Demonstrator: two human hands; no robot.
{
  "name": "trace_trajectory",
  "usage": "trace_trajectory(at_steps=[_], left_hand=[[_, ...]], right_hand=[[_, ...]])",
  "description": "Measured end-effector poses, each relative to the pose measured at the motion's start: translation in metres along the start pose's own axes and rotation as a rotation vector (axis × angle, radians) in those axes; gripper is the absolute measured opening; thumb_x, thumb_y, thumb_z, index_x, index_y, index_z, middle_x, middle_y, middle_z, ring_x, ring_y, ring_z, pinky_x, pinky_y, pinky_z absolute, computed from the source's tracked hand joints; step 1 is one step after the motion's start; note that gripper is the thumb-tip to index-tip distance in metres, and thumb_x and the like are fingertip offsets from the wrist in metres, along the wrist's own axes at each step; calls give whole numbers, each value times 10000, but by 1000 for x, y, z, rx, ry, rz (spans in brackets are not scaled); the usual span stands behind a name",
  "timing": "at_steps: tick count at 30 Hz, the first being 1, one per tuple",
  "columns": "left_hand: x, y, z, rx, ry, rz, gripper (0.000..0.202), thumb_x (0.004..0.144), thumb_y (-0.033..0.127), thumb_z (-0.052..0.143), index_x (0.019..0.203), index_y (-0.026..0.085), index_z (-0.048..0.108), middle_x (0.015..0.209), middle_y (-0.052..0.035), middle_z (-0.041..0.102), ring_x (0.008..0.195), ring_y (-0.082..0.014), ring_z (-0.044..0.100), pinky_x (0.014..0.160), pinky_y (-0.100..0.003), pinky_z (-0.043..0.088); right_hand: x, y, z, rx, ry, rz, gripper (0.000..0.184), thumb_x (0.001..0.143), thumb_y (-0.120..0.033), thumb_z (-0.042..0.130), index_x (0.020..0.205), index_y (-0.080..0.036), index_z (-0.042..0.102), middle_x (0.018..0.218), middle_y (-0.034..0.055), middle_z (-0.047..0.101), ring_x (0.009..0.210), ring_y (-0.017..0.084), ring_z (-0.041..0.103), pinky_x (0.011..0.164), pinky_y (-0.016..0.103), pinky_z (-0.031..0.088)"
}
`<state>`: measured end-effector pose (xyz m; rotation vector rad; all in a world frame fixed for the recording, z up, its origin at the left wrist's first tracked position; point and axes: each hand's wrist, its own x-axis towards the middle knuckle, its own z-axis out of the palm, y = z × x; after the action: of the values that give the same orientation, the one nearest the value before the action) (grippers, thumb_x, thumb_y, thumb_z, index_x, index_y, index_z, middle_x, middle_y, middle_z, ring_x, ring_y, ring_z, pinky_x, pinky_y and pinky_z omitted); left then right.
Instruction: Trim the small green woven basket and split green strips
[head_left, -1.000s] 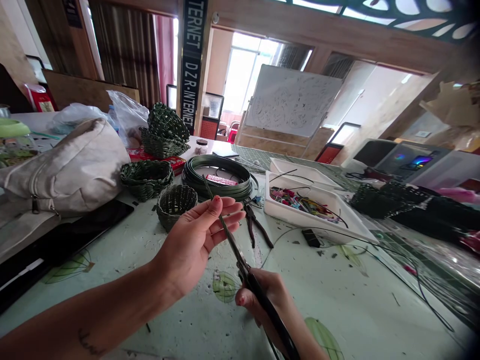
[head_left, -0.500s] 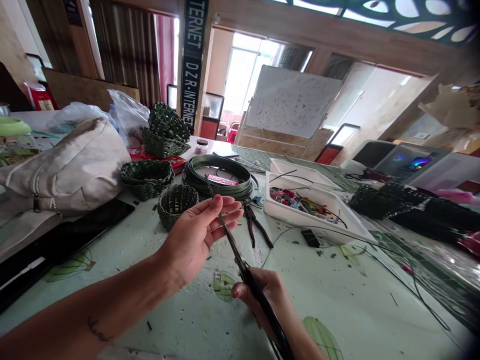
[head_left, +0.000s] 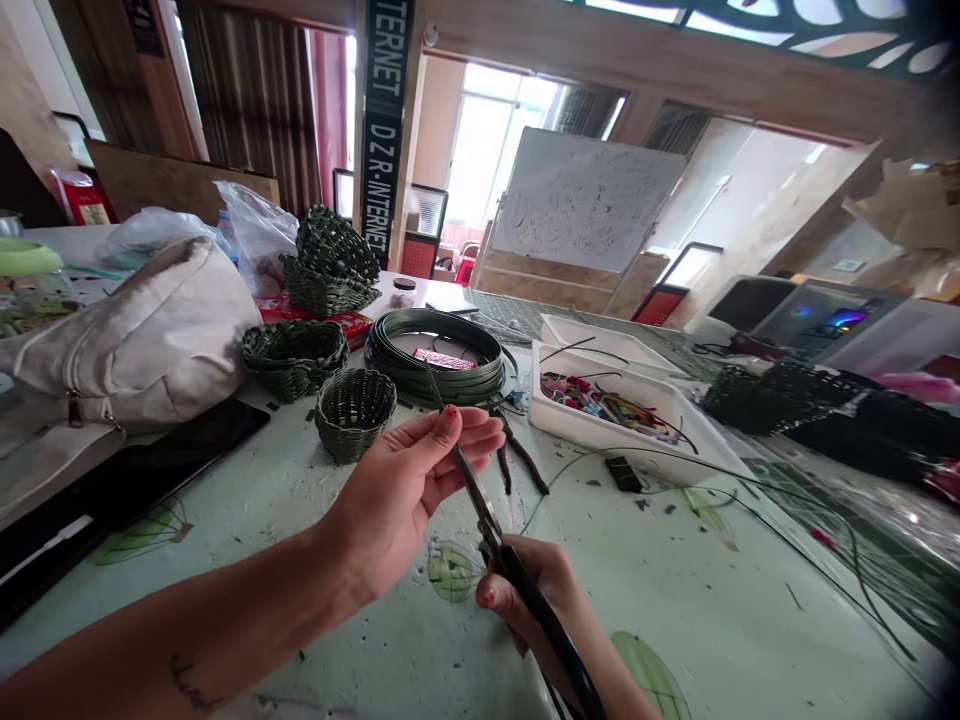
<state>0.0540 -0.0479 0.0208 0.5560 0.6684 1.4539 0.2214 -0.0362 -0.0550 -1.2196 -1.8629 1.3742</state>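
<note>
My right hand [head_left: 566, 590] is wrapped round the black handles of a pair of scissors [head_left: 546, 620], whose blades point up and away to my left fingers. My left hand [head_left: 397, 500] is palm up, its thumb pressed down on a thin dark strip [head_left: 434, 385] that sticks out past the thumb. The scissor blades reach right to the thumb and fingers, so where strip and blades meet is hard to make out. Just left of that hand stands a small woven basket [head_left: 355, 415]. Behind it lies a coil of dark green strip [head_left: 382, 355].
Pliers [head_left: 525, 455] lie beyond my left fingertips. A white tray [head_left: 637, 445] of small coloured pieces and a black block [head_left: 622, 475] are to the right. More woven baskets [head_left: 292, 365], a pale bag [head_left: 150, 330] and a black flat device [head_left: 150, 480] lie left. Loose strips [head_left: 817, 530] trail right.
Both hands have shifted slightly right and towards me, the scissors and strip moving with them. My left fingers now cover more of the pliers, and more of the small basket shows.
</note>
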Motion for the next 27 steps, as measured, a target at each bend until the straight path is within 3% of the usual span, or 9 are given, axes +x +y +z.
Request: trace_trajectory(at_steps=[16,27], left_hand=[[4,-3,-1,-63,38,-19,128,826,221,657,852,106,710,1004,-113,728,1009,-214,662,971,-350,477],[16,23,-13,60,27,70,180,836,255,655,940,114,694,1025,-104,714,987,-212,661,925,-361,488]], right_hand=[[4,-1,4,-62,25,18,596,638,-723,631,515,-201,369,423,-70,245,392,58,247,363,206,164],[3,-8,2,-56,-10,75,581,607,-635,722,523,-196,351,457,-77,221,396,46,226,377,203,147]])
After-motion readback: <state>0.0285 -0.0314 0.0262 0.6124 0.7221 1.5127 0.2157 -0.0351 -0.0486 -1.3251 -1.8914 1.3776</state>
